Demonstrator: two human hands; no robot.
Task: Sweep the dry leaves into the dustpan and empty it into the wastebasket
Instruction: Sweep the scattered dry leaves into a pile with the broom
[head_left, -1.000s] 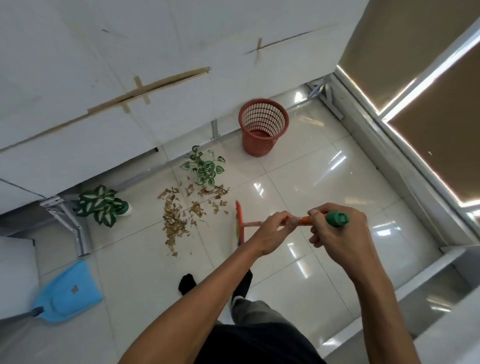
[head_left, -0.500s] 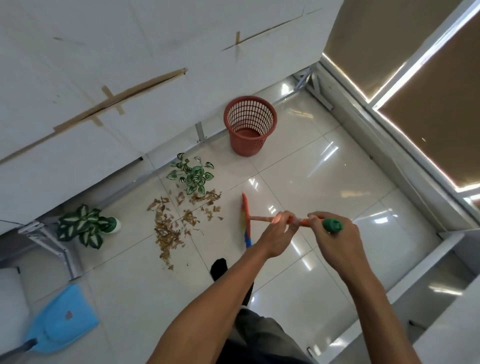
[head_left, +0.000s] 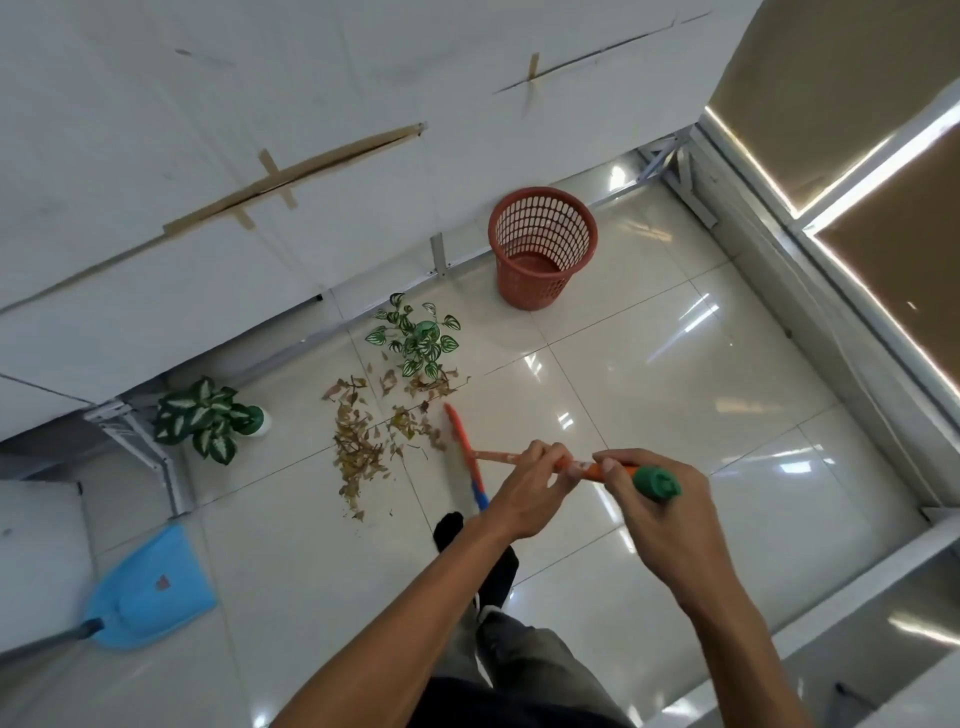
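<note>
Dry brown leaves (head_left: 371, 434) lie scattered on the glossy tiled floor. Both hands hold an orange broom (head_left: 465, 449) with a green cap: my left hand (head_left: 530, 488) grips the middle of the handle, my right hand (head_left: 657, 506) grips it just below the cap. The broom head stands on the floor at the right edge of the leaf pile. A light-blue dustpan (head_left: 148, 592) lies flat at the lower left, well apart from the leaves. The red mesh wastebasket (head_left: 543, 247) stands upright by the wall, beyond the leaves.
Two small potted plants stand near the leaves: one (head_left: 418, 340) right behind the pile, another (head_left: 210, 418) to its left beside a metal table leg (head_left: 156, 457). White panels line the back. My feet in black socks (head_left: 449, 530) stand just below the broom head.
The broom head has moved left, from a gap beside the leaves up to the pile's right edge. Both hands shifted with the handle.
</note>
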